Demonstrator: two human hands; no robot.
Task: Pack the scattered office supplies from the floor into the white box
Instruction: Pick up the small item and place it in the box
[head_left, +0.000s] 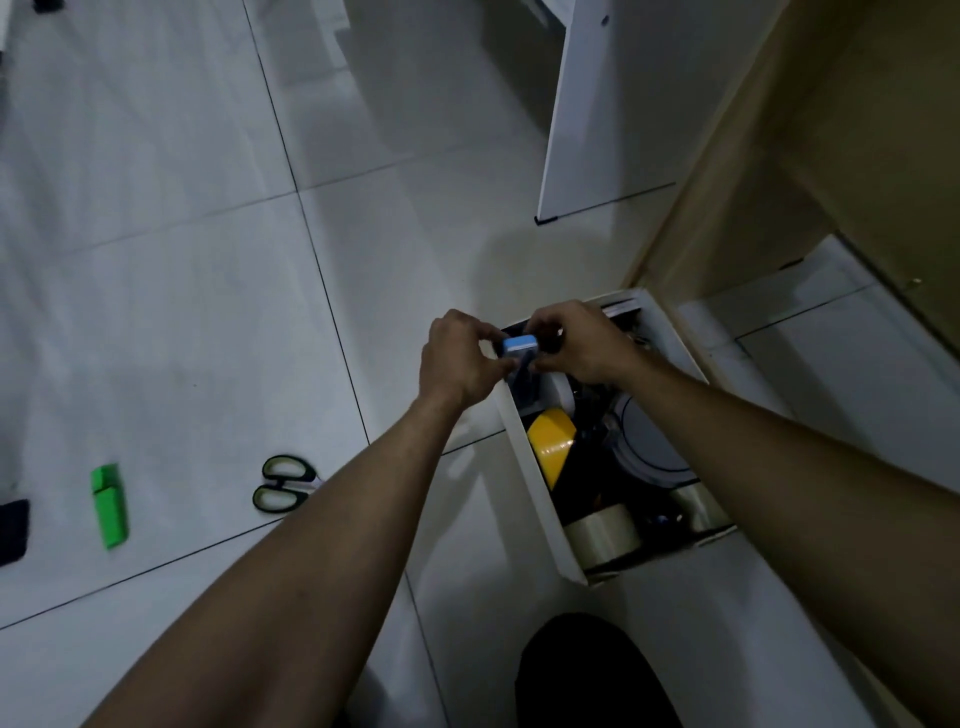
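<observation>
The left hand (460, 358) and right hand (574, 343) meet at frame centre, fingers curled, pinching a small blue-topped item (519, 345) between them over the far end of the white box (540, 493); it sits directly above the opening, so the drop looks straight down; farther left on the floor lie scissors (283, 484), then a green highlighter (109, 504), nearer the left hand.

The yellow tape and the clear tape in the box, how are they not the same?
The yellow tape is bright and solid-coloured; the clear tape is pale and see-through. The yellow tape sits midway along the white box, leaning against its left wall, while the clear tape lies at the end nearest the person. Both are rolls, already packed, and neither hand touches them.
</observation>
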